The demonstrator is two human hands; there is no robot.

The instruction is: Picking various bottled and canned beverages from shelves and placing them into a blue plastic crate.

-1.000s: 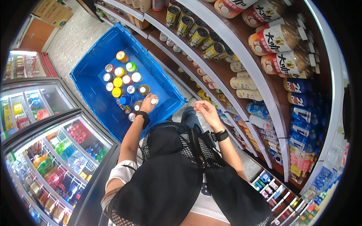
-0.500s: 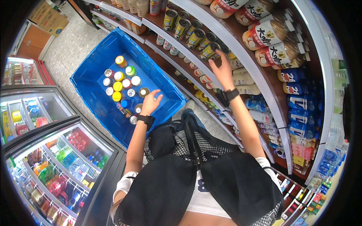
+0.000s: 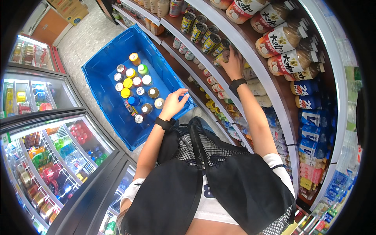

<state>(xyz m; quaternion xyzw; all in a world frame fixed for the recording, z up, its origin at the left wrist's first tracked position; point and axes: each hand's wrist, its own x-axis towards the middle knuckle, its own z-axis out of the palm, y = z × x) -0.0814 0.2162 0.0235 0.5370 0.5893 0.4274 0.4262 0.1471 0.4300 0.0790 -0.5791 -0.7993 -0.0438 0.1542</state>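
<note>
My right hand [image 3: 234,64] reaches onto the shelf at the right, its fingers closed round a drink can [image 3: 223,57] at the near end of a row. Beside it stand several yellow-and-black cans [image 3: 198,33]. My left hand [image 3: 174,103] is over the near right part of a blue plastic crate [image 3: 107,58], with nothing in it and its thumb and fingers apart. Inside the crate stand several bottles and cans, seen from above, among them a blue-capped bottle [image 3: 134,100], a green-capped one [image 3: 143,69] and a cream-lidded one [image 3: 159,103]. One patterned can [image 3: 129,108] lies on its side.
Glass-topped freezers with coloured drinks [image 3: 47,160] border the left side. Curved shelf edges [image 3: 235,33] run along the right, with large brown bottles [image 3: 280,39] and blue packs [image 3: 313,117]. Cardboard boxes [image 3: 70,11] stand at the far left on the grey floor [image 3: 78,41].
My right hand has closed round a can on the shelf. My left hand has moved right, away from the bottles, and a cream-lidded one now shows beside it. The view has shifted slightly.
</note>
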